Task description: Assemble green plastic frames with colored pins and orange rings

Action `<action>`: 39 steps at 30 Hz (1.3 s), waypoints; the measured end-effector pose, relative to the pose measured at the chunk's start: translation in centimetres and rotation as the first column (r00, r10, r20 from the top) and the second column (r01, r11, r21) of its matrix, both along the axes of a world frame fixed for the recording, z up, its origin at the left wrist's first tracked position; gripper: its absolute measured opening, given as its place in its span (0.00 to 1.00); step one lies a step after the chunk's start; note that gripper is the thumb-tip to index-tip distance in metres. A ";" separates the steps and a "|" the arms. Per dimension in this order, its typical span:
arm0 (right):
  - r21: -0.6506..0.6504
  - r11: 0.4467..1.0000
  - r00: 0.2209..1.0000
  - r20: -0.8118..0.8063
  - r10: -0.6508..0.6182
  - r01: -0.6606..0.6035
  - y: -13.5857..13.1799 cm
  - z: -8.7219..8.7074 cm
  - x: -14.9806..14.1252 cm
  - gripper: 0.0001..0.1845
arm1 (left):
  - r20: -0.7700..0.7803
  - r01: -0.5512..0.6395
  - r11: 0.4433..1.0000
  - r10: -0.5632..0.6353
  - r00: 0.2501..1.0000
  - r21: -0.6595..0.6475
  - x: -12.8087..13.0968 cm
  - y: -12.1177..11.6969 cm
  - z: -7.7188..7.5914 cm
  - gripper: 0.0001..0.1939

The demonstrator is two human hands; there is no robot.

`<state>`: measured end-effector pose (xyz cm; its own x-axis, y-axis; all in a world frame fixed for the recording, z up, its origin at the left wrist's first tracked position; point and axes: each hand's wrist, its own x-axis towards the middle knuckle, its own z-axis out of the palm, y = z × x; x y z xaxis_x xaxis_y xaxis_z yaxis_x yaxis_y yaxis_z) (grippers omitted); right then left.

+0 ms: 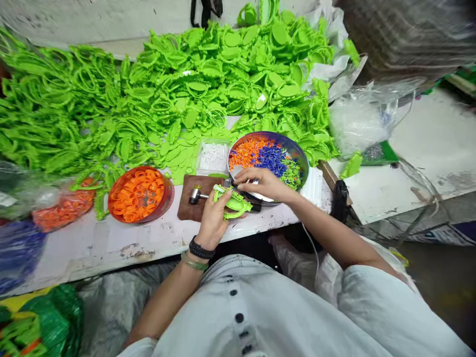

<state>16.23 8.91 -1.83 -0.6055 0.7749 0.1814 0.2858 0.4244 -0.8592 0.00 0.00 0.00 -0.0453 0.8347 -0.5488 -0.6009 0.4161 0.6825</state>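
My left hand (214, 218) is closed around a bright green plastic piece (235, 202) with an oval ring and a toothed edge. Close beside it, above the near edge of a round tin, is my right hand (260, 183), its fingers bent over; whatever is at its fingertips is too small to make out. The tin (305, 171) holds small orange, blue and green plastic parts. Behind my left hand, a small hammer (195, 196) with a metal head lies on a brown block (186, 210); its dark handle end shows to the right of the green piece.
A large heap of green plastic pieces (223, 74) covers the back of the table. Left of the block stands a red bowl (169, 198) of orange rings. A clear box (213, 154) holds white pegs. Plastic bags (359, 119) lie at right.
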 end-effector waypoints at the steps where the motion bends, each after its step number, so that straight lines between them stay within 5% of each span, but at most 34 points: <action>1: 0.050 0.992 0.987 0.103 -0.121 0.116 1.2 0.1 0.8 0.14 | -0.005 -0.020 1.000 0.020 1.000 -0.020 -0.3 0.1 0.1 0.17; 4: 0.214 0.952 0.886 0.365 -0.287 0.220 4.1 0.4 2.4 0.13 | -0.010 -0.068 0.996 0.068 0.998 -0.056 -1.0 0.3 0.2 0.17; 8: 0.291 0.953 0.742 0.657 -0.133 -0.087 5.6 0.5 1.0 0.14 | 0.011 -0.100 0.993 0.101 0.995 -0.057 -1.2 0.3 0.2 0.14; 12: 0.328 0.920 0.616 0.777 -0.132 -0.216 6.0 0.0 -1.5 0.13 | 0.022 -0.116 0.991 0.117 0.993 -0.064 -0.9 0.3 0.1 0.15; 14: 0.325 0.917 0.615 0.779 -0.122 -0.230 6.4 -0.3 -1.7 0.12 | 0.030 -0.120 0.991 0.122 0.992 -0.053 -1.0 0.3 0.1 0.16; 17: 0.299 0.954 0.800 0.578 -0.163 -0.021 6.7 -0.6 -0.9 0.12 | 0.055 -0.130 0.991 0.132 0.990 -0.026 -1.3 0.4 -0.1 0.18; 20: 0.011 0.965 0.949 0.180 -0.259 0.262 5.6 -0.8 -0.2 0.10 | 0.086 -0.138 0.990 0.138 0.987 -0.007 -1.4 0.6 -0.4 0.17; 23: -0.344 0.917 0.955 -0.138 -0.262 0.202 2.8 -0.7 -0.7 0.13 | 0.102 -0.135 0.991 0.132 0.986 0.018 -1.1 0.8 -0.6 0.15; 25: -0.471 0.877 0.933 -0.265 -0.245 0.097 0.9 -0.5 -1.5 0.15 | 0.106 -0.127 0.991 0.123 0.987 0.032 -0.9 0.9 -0.6 0.16; 29: -0.539 0.841 0.896 -0.349 -0.274 0.047 -1.2 -0.1 -2.4 0.15 | 0.110 -0.109 0.992 0.102 0.989 0.059 -0.6 0.8 -0.6 0.18; 39: -0.494 0.868 0.930 -0.290 -0.225 0.056 -1.7 -0.2 -1.8 0.17 | 0.050 -0.099 0.987 0.093 0.994 0.125 -0.5 0.4 -0.5 0.26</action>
